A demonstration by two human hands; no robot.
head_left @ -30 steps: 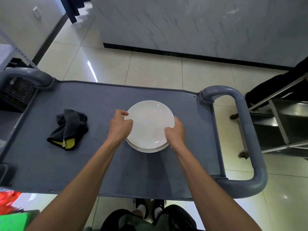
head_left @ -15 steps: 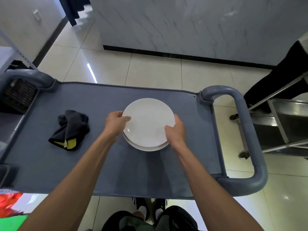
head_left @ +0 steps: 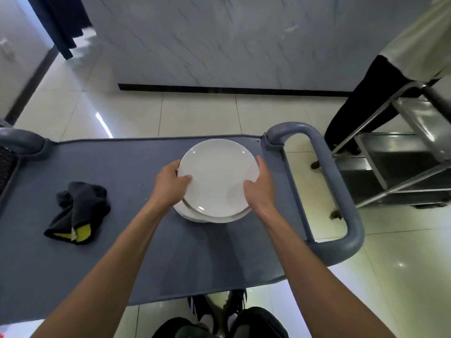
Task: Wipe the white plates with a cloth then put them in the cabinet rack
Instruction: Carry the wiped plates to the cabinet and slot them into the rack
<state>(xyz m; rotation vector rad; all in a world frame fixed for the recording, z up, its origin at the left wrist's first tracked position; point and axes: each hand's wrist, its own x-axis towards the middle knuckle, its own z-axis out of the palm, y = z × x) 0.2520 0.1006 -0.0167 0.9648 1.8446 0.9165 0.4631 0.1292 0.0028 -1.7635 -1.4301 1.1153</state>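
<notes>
Commercial kitchen: service cart [head_left: 122, 240], steel rack [head_left: 402, 167].

Carrier: a grey-blue cart top [head_left: 136, 259] with a rounded handle [head_left: 341, 191] at the frame's right and another handle end at the left edge.
Centre right: a small stack of white plates [head_left: 217, 176], the uppermost lifted and tilted.
Left: a crumpled dark cloth [head_left: 78, 211] with a yellow patch, well apart from the plates.
Beneath: pale glossy floor tiles [head_left: 195, 113].

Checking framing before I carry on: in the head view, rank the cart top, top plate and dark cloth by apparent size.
1. Cart top: largest by far.
2. Top plate, gripped by left hand and right hand, raised nearer the camera.
3. Dark cloth: smallest.
</notes>
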